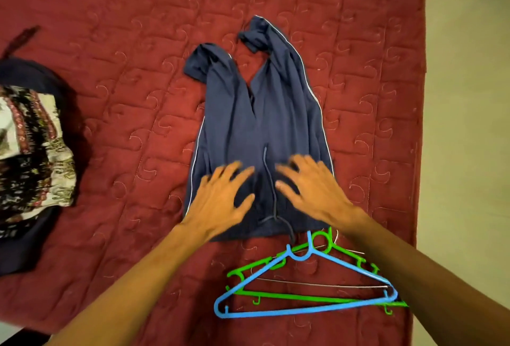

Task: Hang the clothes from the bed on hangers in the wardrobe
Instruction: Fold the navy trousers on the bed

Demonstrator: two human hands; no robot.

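Navy blue trousers with thin white side piping lie spread on the red quilted bed, waistband and drawstring toward me. My left hand and my right hand hover flat over the waist area, fingers spread, holding nothing. Just in front of the waistband lie a blue plastic hanger, a green hanger under it, and a thin metal wire hanger between them.
A pile of clothes lies at the bed's left edge: a patterned black, white and red garment over dark navy fabric. Beige floor runs along the bed's right side.
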